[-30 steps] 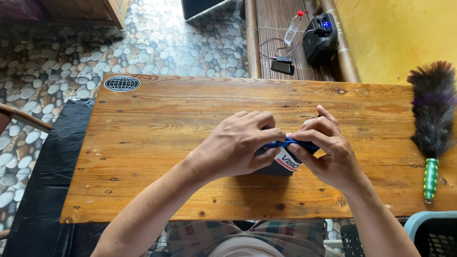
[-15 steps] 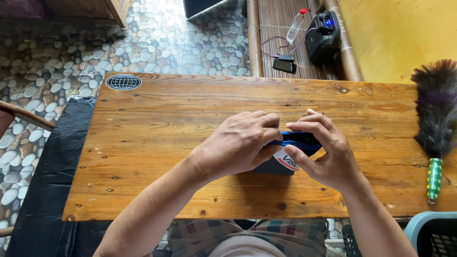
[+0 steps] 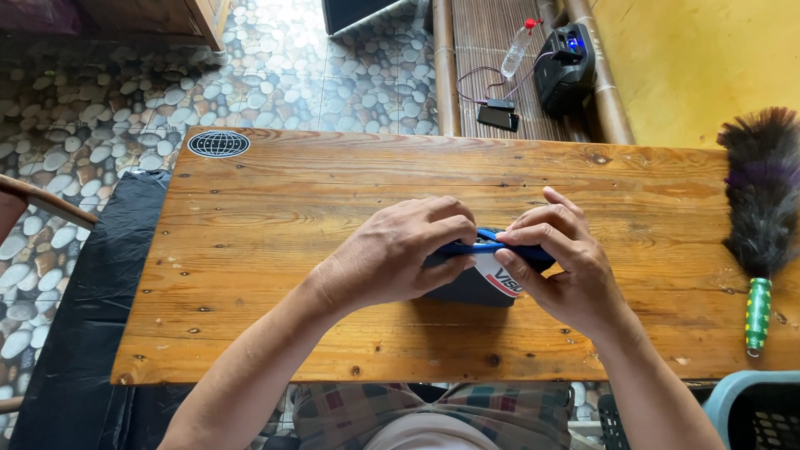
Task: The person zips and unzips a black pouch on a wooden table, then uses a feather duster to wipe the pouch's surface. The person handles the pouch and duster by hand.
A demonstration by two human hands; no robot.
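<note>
Both hands meet over the middle of a wooden table (image 3: 275, 242). My left hand (image 3: 400, 254) and my right hand (image 3: 562, 262) pinch a thin blue object (image 3: 483, 247) from either side, fingers curled over it. Under the blue object sits a small dark case (image 3: 479, 287) with a white and red patch, resting on the table. Most of the blue object is hidden by my fingers, so I cannot make out its shape.
A black feather duster (image 3: 762, 208) with a green handle lies at the table's right end. A round black sticker (image 3: 218, 143) marks the far left corner. Beyond the table are a plastic bottle (image 3: 515, 50), a black device (image 3: 567, 57) and a phone (image 3: 498, 117). A blue basket (image 3: 754, 408) stands at lower right.
My fingers have shifted slightly on the blue object, the right thumb and fingers closing further over it. The hands stay at the same spot on the table.
</note>
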